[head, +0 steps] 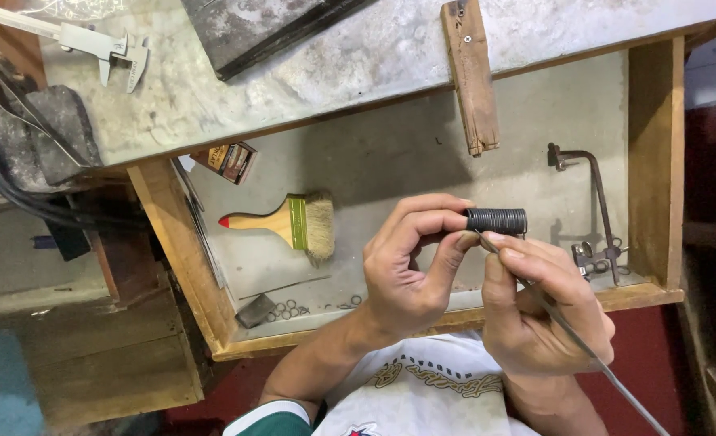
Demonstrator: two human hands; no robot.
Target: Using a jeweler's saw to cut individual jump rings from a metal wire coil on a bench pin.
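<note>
Your left hand [410, 270] pinches one dark wire coil [497, 220] between thumb and fingertips, above the open wooden drawer [655, 161]. The coil's long axis lies level, its free end pointing right. Your right hand [535, 307] is closed around one thin metal rod [572, 335], tip touching the coil, shaft running down-right. One paintbrush [289, 222] lies in the drawer, with several small rings [287, 309].

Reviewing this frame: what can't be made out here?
Head view only:
- Dark wire coil: its left end is hidden by the left hand.
- Thin metal tool: its tip sits behind the right hand; its far end is cut off by the frame's bottom edge.
- Small rings in the drawer: too small to count.
</note>
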